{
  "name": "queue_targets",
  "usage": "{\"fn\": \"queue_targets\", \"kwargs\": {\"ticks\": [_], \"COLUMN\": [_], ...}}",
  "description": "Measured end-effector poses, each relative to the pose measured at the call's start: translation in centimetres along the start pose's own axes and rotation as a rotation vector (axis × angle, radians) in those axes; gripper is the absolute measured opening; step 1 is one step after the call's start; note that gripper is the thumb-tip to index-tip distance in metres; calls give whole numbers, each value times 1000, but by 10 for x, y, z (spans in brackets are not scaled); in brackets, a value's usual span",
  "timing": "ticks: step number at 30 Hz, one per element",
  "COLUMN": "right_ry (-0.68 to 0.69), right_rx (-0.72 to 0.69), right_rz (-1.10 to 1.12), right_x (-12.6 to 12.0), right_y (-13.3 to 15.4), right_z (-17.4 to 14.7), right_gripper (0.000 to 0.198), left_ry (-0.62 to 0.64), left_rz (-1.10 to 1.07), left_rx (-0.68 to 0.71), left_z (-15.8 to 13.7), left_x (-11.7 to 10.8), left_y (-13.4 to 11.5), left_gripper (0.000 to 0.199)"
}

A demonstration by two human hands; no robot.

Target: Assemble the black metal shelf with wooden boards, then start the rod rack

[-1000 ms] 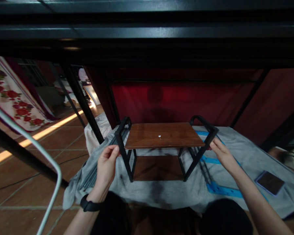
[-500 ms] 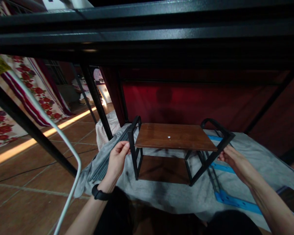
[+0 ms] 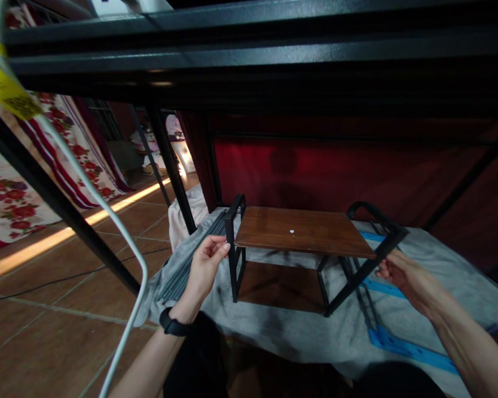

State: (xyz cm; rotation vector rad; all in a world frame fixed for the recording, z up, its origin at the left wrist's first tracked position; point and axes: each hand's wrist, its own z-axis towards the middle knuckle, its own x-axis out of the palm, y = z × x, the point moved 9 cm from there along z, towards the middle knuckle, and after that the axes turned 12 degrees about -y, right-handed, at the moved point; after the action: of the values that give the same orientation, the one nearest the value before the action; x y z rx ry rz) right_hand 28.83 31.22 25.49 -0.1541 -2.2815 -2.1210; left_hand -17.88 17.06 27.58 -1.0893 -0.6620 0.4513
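A small two-tier shelf with a brown wooden top board (image 3: 302, 229), a lower board (image 3: 280, 284) and black metal side frames (image 3: 233, 260) stands in front of me. My left hand (image 3: 207, 260), with a black band on the wrist, is at the outer side of the left frame, thumb and forefinger pinched together. A tiny pale spot shows at those fingertips, too small to name. At the outside of the tilted right frame (image 3: 367, 271), my right hand (image 3: 404, 276) has its fingers curled against the bar. Part of its thumb and fingertips is hidden.
Grey cloth (image 3: 290, 337) lies under the shelf. Grey rods (image 3: 186, 265) lie at left, blue-ended metal pieces (image 3: 410, 348) at right. A black beam (image 3: 249, 50) crosses overhead. A white cable (image 3: 124, 232) hangs at left, and a red panel (image 3: 336, 171) stands behind.
The view has shifted slightly, so the shelf and both hands appear a little further right. My left hand has risen slightly along the left frame. The right hand stays by its frame.
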Motion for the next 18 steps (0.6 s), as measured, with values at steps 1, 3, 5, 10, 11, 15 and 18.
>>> {"fn": "queue_targets", "kwargs": {"ticks": [1,3,5,10,11,15,18], "right_ry": [1,-1,-21,-11,-1,10,24], "right_rx": [0,11,9,-42,-49,-62,-62], "right_rz": [4,22,26,-4,-7,-18,-23], "right_x": [1,1,-1,-2,-1,1,5], "right_y": [-1,-4,-6,-3,-3,-3,-3], "right_z": [0,0,1,1,0,1,2], "right_gripper": [35,35,35,37,37,35,34], "left_ry": [-3,11,34,29,27,28,49], "left_rz": [-5,10,50,121,124,102,18], "left_rx": [4,30,67,126,132,104,26], "left_z": [0,1,1,2,2,3,7], "left_x": [0,2,3,4,4,5,5], "left_y": [-1,-4,-7,-14,-15,-14,-8], "left_gripper": [22,19,17,16,16,16,17]}}
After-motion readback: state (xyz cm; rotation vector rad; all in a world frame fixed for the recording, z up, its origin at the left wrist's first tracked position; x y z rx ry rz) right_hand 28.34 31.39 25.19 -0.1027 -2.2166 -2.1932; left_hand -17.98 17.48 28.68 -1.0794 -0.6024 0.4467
